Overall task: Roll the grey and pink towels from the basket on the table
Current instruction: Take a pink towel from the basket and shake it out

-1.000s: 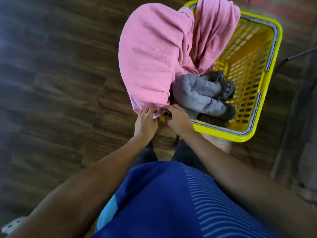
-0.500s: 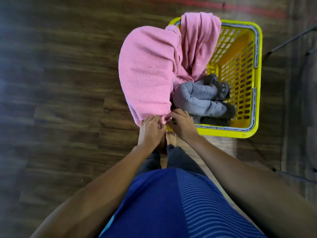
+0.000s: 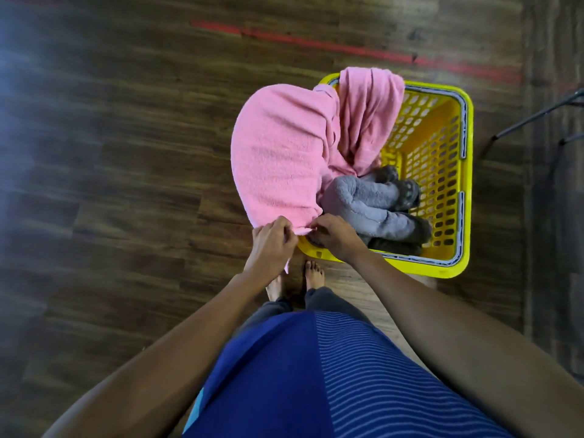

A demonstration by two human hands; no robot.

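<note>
Left of both grips, wooden floor (image 3: 126, 191) stretches wide; right of them, grey towels (image 3: 369, 205) sit inside the yellow basket (image 3: 468, 184). Left grip (image 3: 271, 245) and right grip (image 3: 335, 237), side by side, each pinch the near hem of the pink towel (image 3: 281, 153) draped over the basket's rim.

The pink towel (image 3: 278, 153) covers the left rim of the basket (image 3: 468, 172) and part of the grey towels (image 3: 369, 203). The left hand (image 3: 271, 241) and right hand (image 3: 335, 237), gripping the towel hem, cover the basket's near left corner. Both forearms are cut off by the bottom edge. The floor (image 3: 94, 184) is blurred at left.
</note>
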